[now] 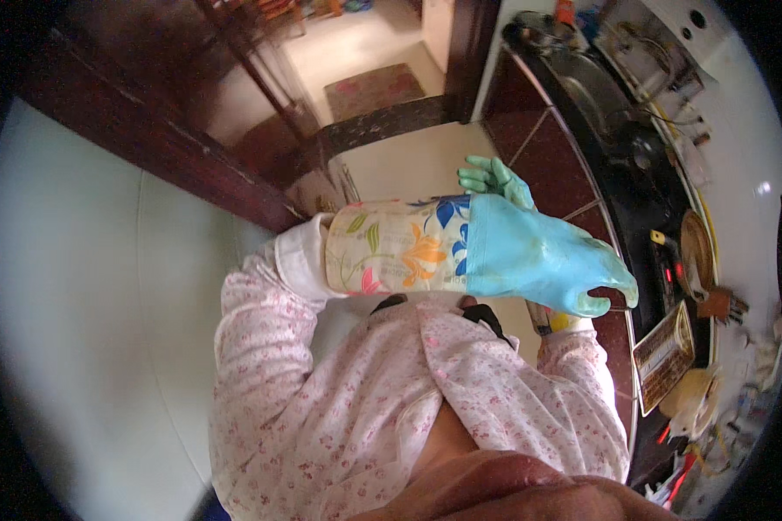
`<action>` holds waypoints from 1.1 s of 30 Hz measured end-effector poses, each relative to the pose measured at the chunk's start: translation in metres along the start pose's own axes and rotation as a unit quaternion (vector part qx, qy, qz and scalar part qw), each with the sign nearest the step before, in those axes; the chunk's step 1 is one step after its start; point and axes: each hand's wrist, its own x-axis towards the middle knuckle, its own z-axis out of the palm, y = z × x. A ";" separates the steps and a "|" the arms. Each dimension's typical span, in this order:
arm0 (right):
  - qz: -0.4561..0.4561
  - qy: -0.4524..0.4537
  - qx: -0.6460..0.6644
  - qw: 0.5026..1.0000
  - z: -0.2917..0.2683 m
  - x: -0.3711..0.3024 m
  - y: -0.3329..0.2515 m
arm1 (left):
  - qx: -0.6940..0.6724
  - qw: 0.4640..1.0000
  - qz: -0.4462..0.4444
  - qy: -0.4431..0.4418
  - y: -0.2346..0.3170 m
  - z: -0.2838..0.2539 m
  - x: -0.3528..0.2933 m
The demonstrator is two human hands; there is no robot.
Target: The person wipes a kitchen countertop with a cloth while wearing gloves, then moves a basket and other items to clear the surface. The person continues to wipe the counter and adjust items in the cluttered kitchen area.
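Observation:
Both my hands wear light-blue rubber gloves. My left arm crosses in front of me to the right, in a long floral-patterned glove cuff [395, 247] with orange, blue and pink flowers. Its end reaches over the pink-flowered pyjama sleeve [265, 321]. The fingers of my left hand [556, 260] bend downward, with a gap between thumb and fingers and nothing seen in it. Behind it, my right hand [500, 180] shows only partly, its greenish gloved fingers stretched out and apart. The left glove hides the right palm and wrist; a bit of the right cuff [565, 321] shows below.
Along the right runs a dark counter [604, 165] over dark red cabinets [539, 148]. A wok [586, 74], a round wicker item [695, 256] and a framed panel [665, 356] are on it. At left stand a pale wall [104, 286] and dark door frame [165, 130]; a mat [374, 91] lies beyond.

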 end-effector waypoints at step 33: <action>-0.271 0.258 -0.045 0.926 -0.232 -0.037 -0.139 | 0.543 -0.060 -0.774 -0.319 -0.236 -0.137 0.229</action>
